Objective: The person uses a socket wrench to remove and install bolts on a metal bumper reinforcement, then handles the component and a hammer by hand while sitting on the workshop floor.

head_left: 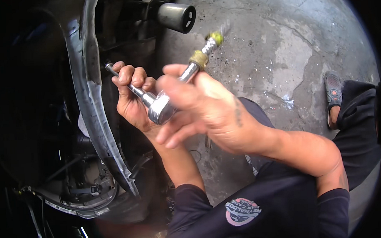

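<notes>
A chrome ratchet wrench is held between my two hands in the middle of the view. My left hand is closed, its fingers wrapped around the slim metal extension bar that reaches up and left from the wrench head. At the bar's far end sits a small socket. My right hand grips the chrome handle between thumb and fingers, the lower fingers loosely stretched and partly smeared by motion. Past that hand come a brass-coloured collar and a blurred yellow-green fitting.
Along the left runs the bent metal edge of a vehicle body, close to my left hand. A metal exhaust tip juts out above. Below left lies a light housing. Stained concrete floor spreads right, where a clog-shod foot rests.
</notes>
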Demonstrator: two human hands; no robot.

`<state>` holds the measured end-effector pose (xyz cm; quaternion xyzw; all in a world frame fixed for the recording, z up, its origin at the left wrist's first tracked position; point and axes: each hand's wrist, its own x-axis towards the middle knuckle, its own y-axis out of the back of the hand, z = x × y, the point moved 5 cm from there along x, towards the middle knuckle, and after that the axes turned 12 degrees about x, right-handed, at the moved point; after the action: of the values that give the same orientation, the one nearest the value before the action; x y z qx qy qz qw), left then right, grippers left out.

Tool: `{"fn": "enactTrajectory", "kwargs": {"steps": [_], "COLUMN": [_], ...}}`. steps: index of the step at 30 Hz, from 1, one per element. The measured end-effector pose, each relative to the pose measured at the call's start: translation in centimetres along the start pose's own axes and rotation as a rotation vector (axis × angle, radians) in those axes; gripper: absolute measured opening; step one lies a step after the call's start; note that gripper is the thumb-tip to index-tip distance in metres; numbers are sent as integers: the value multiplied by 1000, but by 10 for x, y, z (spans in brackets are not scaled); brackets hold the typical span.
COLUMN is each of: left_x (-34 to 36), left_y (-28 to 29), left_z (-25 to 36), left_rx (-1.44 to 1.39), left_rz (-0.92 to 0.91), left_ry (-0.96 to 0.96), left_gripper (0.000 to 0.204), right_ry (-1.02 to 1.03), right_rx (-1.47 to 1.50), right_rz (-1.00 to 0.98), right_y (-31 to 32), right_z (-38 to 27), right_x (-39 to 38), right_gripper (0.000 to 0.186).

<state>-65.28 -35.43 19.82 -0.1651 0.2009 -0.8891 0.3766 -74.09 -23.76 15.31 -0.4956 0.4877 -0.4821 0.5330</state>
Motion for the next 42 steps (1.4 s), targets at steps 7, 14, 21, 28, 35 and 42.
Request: {"fn": "enactTrajectory", "kwargs": {"steps": [7,14,21,28,35,42], "left_x": [-7,-15,-19,-3,-2,5], "left_y": [7,25,20,-6,-24,-10], "left_z": [-5,3,20,10,15,-1], "left_rx": [179,593,1686,1876,2203,2165], "left_rz": [338,385,658,796,897,1182], "left_ry": [20,0,-505,-556,-866,-892], "left_gripper": [32,44,25,32,27,33], "right_ry": [591,843,836,604,361,311], "right_rx": [-705,-1429,-1031,-969,-977,-973], "right_rz": [-195,-216,-213,-136,-79,-110], "right_y": [-23,-8,44,65,71,62], "right_z": [-33,-12,-26,-33,-54,-84], "right_x": [15,-1,6,11,17,46], "right_gripper": [26,26,27,33,36,35]}}
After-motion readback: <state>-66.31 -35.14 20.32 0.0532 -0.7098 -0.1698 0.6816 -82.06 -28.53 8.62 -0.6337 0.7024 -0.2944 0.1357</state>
